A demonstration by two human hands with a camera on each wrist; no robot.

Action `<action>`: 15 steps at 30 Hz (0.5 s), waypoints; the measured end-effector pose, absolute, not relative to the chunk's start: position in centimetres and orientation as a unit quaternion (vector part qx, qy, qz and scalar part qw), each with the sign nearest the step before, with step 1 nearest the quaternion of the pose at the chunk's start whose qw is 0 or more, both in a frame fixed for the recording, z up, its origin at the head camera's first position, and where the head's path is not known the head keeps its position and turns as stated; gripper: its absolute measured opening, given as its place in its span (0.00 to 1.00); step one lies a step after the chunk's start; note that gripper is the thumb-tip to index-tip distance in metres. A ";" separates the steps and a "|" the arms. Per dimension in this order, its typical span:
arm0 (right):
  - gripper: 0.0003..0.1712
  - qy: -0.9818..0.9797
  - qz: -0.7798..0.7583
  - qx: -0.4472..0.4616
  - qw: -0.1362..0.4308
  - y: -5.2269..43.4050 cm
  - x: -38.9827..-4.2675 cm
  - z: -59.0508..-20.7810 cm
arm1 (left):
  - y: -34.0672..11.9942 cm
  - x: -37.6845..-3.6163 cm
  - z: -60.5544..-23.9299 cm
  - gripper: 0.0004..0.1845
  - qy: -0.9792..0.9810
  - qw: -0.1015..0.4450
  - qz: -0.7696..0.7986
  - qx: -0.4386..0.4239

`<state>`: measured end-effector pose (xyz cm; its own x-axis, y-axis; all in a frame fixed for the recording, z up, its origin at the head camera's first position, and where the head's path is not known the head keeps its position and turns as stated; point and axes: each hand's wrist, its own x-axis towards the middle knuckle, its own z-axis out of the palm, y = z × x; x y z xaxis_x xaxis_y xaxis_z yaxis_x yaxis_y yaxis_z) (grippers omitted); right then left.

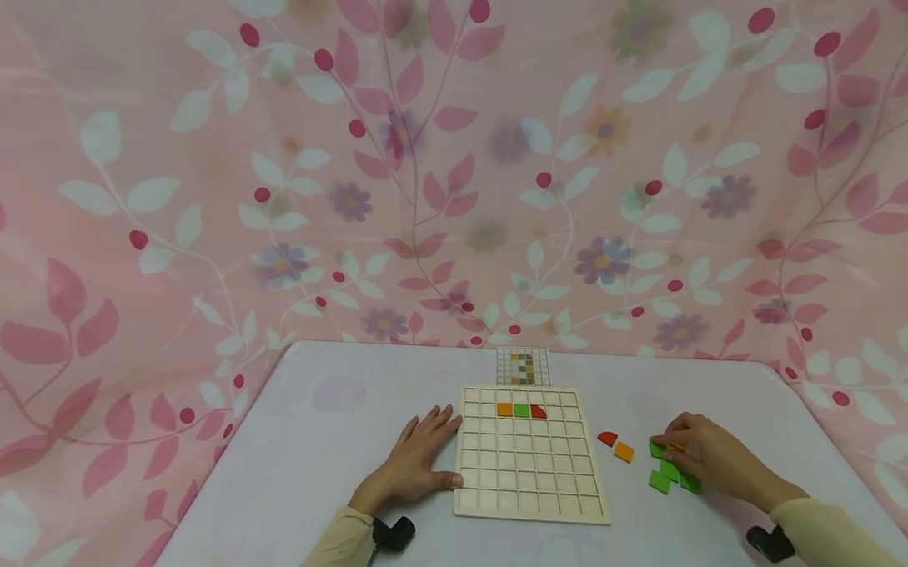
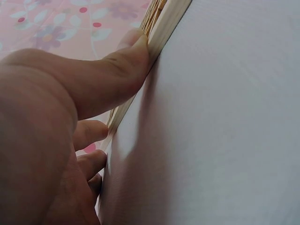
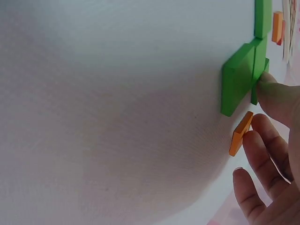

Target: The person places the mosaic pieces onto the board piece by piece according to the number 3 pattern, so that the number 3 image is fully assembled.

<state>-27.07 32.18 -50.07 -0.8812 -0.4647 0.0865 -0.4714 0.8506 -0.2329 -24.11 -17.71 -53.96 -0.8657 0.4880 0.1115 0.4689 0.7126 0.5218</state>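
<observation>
Grid board (image 1: pixel 536 472): pale, wood-like, flat on the white counter (image 1: pixel 310 455); orange square (image 1: pixel 505 409), green square (image 1: pixel 522 410) and red piece (image 1: pixel 538 411) side by side in one row near its far edge. Probably stiff and fairly light; best steadied at the rim.

Patterned card (image 1: pixel 523 366): just beyond the board's far edge; coloured grid design.

Left hand (image 1: pixel 418 460): wide, fingers spread, thumb and fingertips at the board's left edge; holds nothing.

Right hand (image 1: pixel 704 458): narrow, thumb and forefinger at a green piece (image 1: pixel 655 448); whether pinched or merely touched, cannot tell.

Green piece: right of the board, among other green pieces (image 1: pixel 659 481). Likely light, hard and smooth, apt to slide rather than bend; little risk of breakage. Take by two opposite side edges, between thumb and forefinger, leaving neighbours undisturbed.

Loose orange piece (image 3: pixel 241 134): close by the right hand's other fingertips. Likely of similar handling.

Second red piece (image 1: pixel 607 437) and second orange square (image 1: pixel 623 452): near each other, between board and green group.
</observation>
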 end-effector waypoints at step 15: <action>0.13 -0.961 0.102 0.247 0.073 32.3 -26.6 -50.5 | -17.7 -24.0 -53.8 0.50 0.924 0.017 0.280 0.261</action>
